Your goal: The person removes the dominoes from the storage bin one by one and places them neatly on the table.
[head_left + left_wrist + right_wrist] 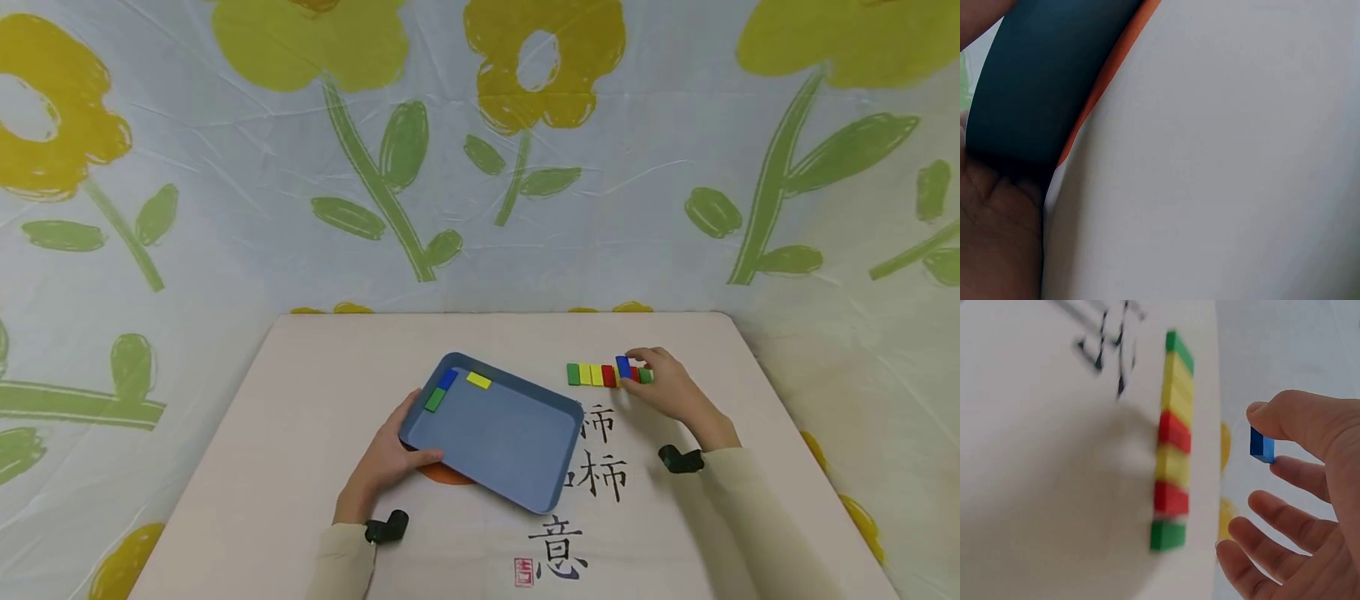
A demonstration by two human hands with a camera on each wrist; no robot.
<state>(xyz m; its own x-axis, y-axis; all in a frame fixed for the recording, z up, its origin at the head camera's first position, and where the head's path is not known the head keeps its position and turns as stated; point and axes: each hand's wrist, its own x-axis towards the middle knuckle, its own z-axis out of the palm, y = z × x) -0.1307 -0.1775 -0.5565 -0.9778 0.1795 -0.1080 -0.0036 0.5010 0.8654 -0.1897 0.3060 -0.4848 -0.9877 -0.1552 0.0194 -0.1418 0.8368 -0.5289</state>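
My left hand (pixel 388 458) grips the near-left corner of a blue-grey tray (pixel 502 442), thumb over the rim and fingers beneath. The tray sits turned at an angle; in the left wrist view its dark side (pixel 1041 81) fills the corner by the palm. Inside lie a blue block (pixel 447 380), a green block (pixel 435 400) and a yellow block (pixel 478 381). My right hand (pixel 671 387) pinches another blue block (pixel 1262 445) between thumb and index finger, lifted over a row of coloured blocks. That row holds green, yellow and red blocks (pixel 1174 431), side by side.
A pale table mat (pixel 300 467) with black brush characters (pixel 557 550) and a red seal (pixel 523 572) lies under everything. An orange printed shape (pixel 446 475) shows beneath the tray. Flower-printed cloth (pixel 600 233) surrounds the table at the back and sides.
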